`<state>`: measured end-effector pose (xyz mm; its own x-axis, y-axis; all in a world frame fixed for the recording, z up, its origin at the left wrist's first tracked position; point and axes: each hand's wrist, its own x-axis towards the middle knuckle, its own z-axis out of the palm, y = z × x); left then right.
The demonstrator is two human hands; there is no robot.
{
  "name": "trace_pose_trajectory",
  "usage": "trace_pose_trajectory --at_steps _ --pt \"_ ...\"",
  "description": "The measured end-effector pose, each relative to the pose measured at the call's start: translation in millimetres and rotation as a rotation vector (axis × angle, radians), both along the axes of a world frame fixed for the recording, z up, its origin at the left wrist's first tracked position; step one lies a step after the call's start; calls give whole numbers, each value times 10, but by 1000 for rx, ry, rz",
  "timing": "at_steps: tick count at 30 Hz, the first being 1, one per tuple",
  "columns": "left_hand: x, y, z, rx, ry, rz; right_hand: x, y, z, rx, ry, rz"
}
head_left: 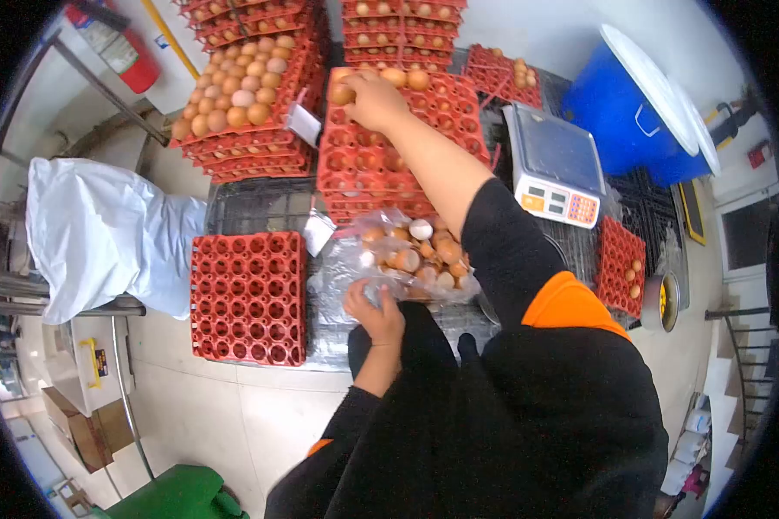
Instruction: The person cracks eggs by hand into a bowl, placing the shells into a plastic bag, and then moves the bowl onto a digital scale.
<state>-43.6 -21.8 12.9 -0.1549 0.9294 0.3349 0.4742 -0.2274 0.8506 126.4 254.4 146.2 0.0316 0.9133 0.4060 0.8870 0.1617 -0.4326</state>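
My right hand (374, 102) is closed round a brown egg (342, 93) at the far left corner of a stack of red egg trays (398, 143). A few more brown eggs (405, 80) sit along that tray's far edge, and most of its other cups hold none. My left hand (376, 316) is at the near edge of a clear plastic bag (363, 259), its fingers curled on what looks like the bag's film. Broken eggshells (426, 255), brown and white, fill the bag.
A stack of trays with brown eggs (234, 86) stands at back left. Empty red trays (249, 298) lie at left, near a white sack (104, 233). To the right are a digital scale (556, 164), a blue bin (619, 104), a small tray (619, 264) and a metal pot (660, 303).
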Motion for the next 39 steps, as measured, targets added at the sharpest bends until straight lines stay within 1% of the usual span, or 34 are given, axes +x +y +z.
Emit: trace_pose_trajectory --at_steps 1,3,4,7,8,9,11,13,15,16,17,18,19,20,21,22,24,25,26,28,29,32,35,38,39 --pt "-10 38 -5 -3 41 -27 -64 157 -42 -47 -16 -3" --pt "16 86 3 -44 -17 12 -187 339 -100 -154 -49 -13" --pt "19 107 3 -51 -26 15 -248 421 -75 -273 -97 -78" --pt "15 109 -74 -52 -41 24 -254 553 -105 -269 -102 -127" --pt "22 123 -78 -58 -33 30 -145 713 -287 -172 -41 -80" --pt "33 121 -75 -69 -22 32 -115 614 -217 -91 19 -113" --pt "11 112 -66 -83 -31 24 -109 197 35 50 143 -194" --pt "37 124 -52 -80 -30 26 112 -273 -14 225 154 -236" --pt "66 140 -25 -51 -3 15 464 -1115 -63 151 296 -204" --pt "58 122 -15 -32 12 6 503 -1689 20 184 351 -239" --pt "57 101 -21 -36 5 3 670 -2174 -67 212 533 -215" --pt "76 99 -19 -34 -6 1 922 -2698 -154 -15 491 -396" --pt "103 87 -9 -33 -18 -1 1075 -3210 -286 -38 497 -524" --pt "127 74 4 -13 -6 -20 1145 -3649 -301 -66 268 -597" --pt "143 72 24 11 10 -40 1167 -4013 -278 -164 178 -693" --pt "163 60 53 36 29 -57 1267 -4365 -388 -155 109 -681" --pt "247 32 159 113 66 -116 1350 -4843 -501 -184 19 -641" --pt "299 -4 189 148 84 -141 1410 -5010 -567 -202 -27 -616" --pt "356 -33 197 229 121 -163 1468 -5130 -694 -317 -25 -593" --pt "484 -158 299 279 157 -212 1469 -5281 -895 -544 -3 -545" --pt "545 -205 344 307 174 -235 1500 -5338 -956 -475 20 -540" --pt "656 -381 445 275 183 -336 1541 -5333 -974 -258 73 -544" --pt "832 -500 588 285 184 -482 1623 -5378 -1053 -388 118 -528" --pt "1227 -625 739 277 166 -700 1711 -5230 -1053 -97 299 -535" --pt "1385 -677 800 266 161 -782 1720 -5153 -954 -150 767 -521"
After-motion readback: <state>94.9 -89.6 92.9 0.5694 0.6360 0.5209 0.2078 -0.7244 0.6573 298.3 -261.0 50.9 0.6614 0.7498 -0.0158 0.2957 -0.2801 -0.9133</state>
